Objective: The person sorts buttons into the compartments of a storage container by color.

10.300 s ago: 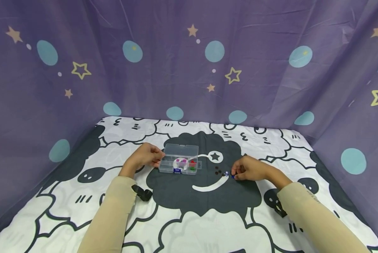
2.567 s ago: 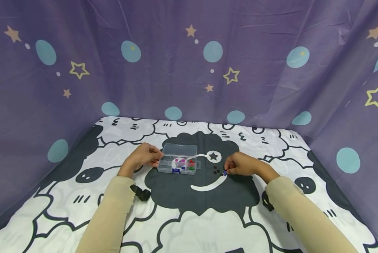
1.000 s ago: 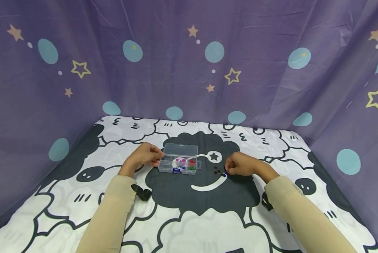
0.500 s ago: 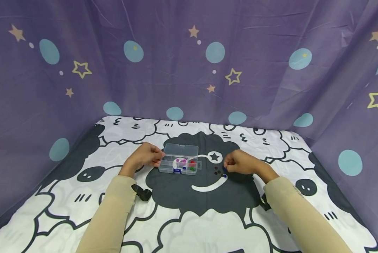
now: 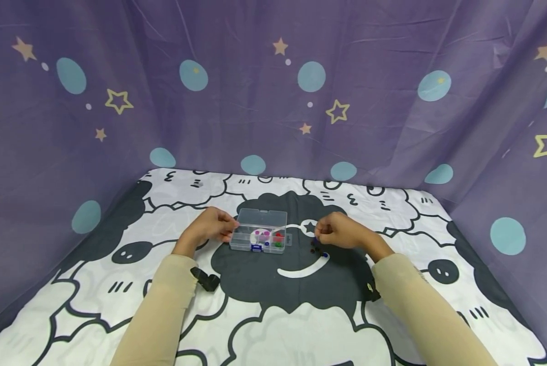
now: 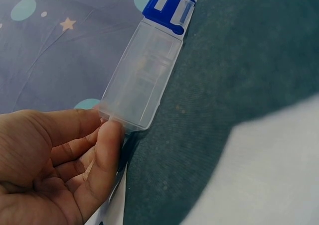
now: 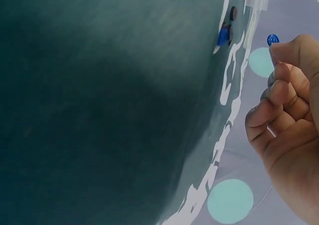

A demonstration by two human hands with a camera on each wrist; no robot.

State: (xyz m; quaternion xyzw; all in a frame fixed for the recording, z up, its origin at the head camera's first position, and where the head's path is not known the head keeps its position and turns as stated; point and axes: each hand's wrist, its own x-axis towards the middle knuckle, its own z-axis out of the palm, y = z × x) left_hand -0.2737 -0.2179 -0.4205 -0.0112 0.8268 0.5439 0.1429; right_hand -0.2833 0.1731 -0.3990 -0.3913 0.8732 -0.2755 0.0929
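Note:
A clear plastic compartment box [image 5: 262,217] lies on the dark patch of the cloth, its lid raised at the back. My left hand [image 5: 208,224] pinches its left end between thumb and fingers; the left wrist view shows the grip at a corner of the box wall [image 6: 142,75]. Inside are pink [image 5: 266,233], red [image 5: 278,237] and green [image 5: 278,244] pieces plus a blue one [image 5: 267,244]. Above the cloth, my right hand [image 5: 339,230] pinches a small blue button [image 7: 273,39] at its fingertips. Another blue button [image 5: 325,254] lies below it beside several dark brown buttons [image 5: 312,250].
Black-and-white patterned cloth [image 5: 301,330] covers the table. A purple curtain [image 5: 246,112] hangs behind and at both sides. Black wrist mounts sit by both sleeves [image 5: 173,284]. The box's blue latch [image 5: 256,248] faces forward.
My right hand has picked up a blue button from the cloth and moved left towards the box. A blue piece has appeared in the box since the earliest frame. My left hand keeps its grip.

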